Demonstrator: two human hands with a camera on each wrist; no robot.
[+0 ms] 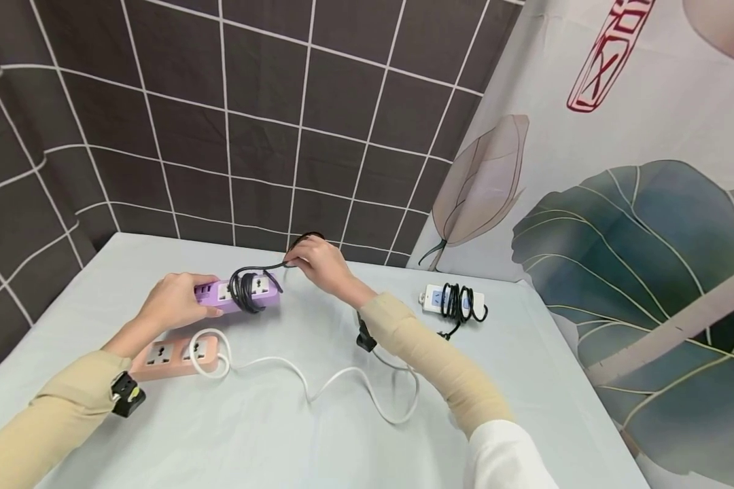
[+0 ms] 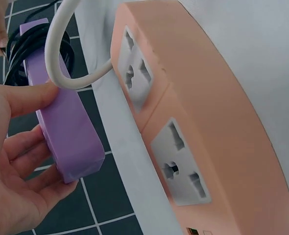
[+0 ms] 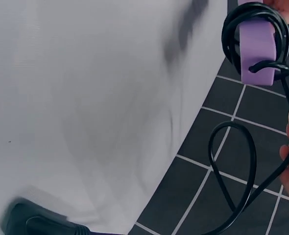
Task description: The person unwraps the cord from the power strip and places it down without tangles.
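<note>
My left hand [image 1: 174,299] grips one end of a purple power strip [image 1: 272,297], thumb on one side and fingers on the other. Several turns of black cord [image 1: 242,292] are wound round the strip's other end. My right hand [image 1: 323,263] pinches the cord a short way from the strip, and a loose loop hangs from these fingers in the right wrist view. Just below the left hand lies an orange power strip [image 1: 174,358], its white cord [image 1: 275,358] looping over one end. In the left wrist view the purple strip [image 2: 68,122] appears beside the orange one.
A white power strip [image 1: 431,299] wrapped in black cord lies at the table's right. The white cord snakes across the light table [image 1: 251,435] toward my right forearm. A dark tiled-pattern backdrop [image 1: 263,149] rises behind the table. A dark plug-like end [image 3: 41,218] shows low in the right wrist view.
</note>
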